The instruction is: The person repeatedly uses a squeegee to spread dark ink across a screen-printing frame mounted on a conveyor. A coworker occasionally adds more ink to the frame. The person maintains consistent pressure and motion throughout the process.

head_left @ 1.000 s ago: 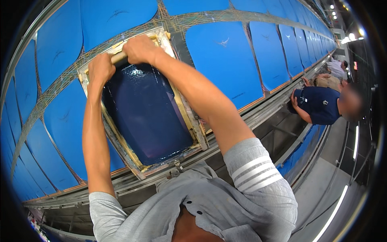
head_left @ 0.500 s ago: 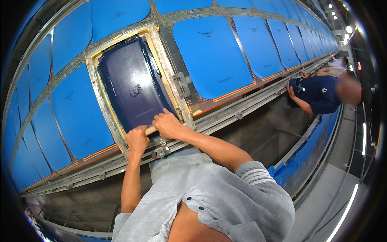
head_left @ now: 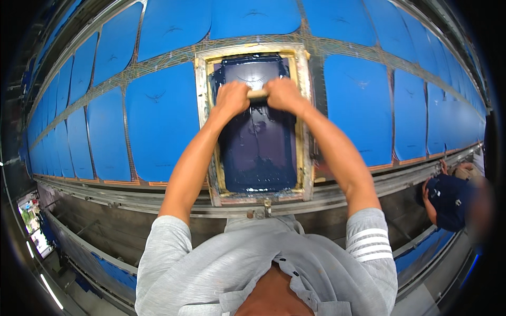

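Observation:
My left hand and my right hand are closed around the two ends of a pale wooden squeegee handle, over the upper part of a screen frame. Inside the frame, dark blue ink lies thickly along the edges and streaks down the purplish mesh. The squeegee's blade is hard to make out beneath the handle. The frame's near side rests by a metal clamp on the long rail.
Rows of blue panels line the long table to both sides and beyond the frame. A metal rail runs along the near edge. A co-worker in a dark shirt stands at the right, with another person partly visible behind.
Half a second ago both hands were at the frame's near end with the squeegee; now they are higher, toward the far end. The view has turned, so the frame sits more centrally.

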A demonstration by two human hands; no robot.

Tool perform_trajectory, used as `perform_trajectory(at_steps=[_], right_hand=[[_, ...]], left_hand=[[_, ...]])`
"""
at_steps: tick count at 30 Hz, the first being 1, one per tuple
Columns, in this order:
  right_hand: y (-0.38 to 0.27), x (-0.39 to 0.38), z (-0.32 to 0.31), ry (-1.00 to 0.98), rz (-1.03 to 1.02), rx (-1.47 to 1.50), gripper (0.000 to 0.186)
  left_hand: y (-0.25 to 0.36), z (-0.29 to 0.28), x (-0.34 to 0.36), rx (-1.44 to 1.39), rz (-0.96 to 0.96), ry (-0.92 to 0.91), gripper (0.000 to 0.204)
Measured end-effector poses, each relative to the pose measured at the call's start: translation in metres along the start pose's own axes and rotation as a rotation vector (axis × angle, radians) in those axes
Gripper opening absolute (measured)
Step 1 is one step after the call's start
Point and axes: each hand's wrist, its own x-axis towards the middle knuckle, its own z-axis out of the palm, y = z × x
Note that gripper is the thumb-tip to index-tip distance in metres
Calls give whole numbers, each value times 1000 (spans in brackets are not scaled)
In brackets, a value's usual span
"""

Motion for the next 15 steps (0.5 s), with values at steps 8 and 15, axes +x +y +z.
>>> perform_trajectory(at_steps=[8,15], right_hand=[[65,125,-48,6,-1,-35,24],[33,77,-16,36,-36,-40,17]], left_hand=[[-36,-44,136,61,-16,10,29],[-32,-15,76,87,13,60,31]])
